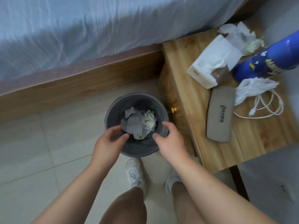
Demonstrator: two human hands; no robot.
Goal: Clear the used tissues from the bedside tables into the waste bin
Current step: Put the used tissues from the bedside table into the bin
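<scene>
fingers (115, 129) of the left hand (107, 143) were loosely curled and relaxed, with the thumb pointing inward; they held nothing. fingers (165, 125) of the right hand (170, 143) were in the same relaxed curl and also held nothing. both hands were positioned above the near rim of the waste bin (113, 109), one on each side of its opening. contact between the right fingertips and the rim could not be determined.

the waste bin, a round grey container, stood on the tiled floor (32, 143) between the wooden bed frame (80, 81) and the bedside table (186, 101), just beside the side of the table. crumpled tissues (137, 125) lay at the bottom of the bin, some white and some with a yellowish tint.

used tissues (236, 33) lay on the far corner of the bedside table, touching the open end of a white tissue pack (212, 63). a blue bottle (268, 62) was just beside the pack. a crumpled white item (252, 89), either a tissue or a thin bag, lay against the base of the bottle. a flat grey case (220, 113) lay on the table nearer the person than the pack, and a coiled white cable (268, 107) lay to its right.

the person's white shoes (134, 173) were on the floor just behind the bin.
</scene>
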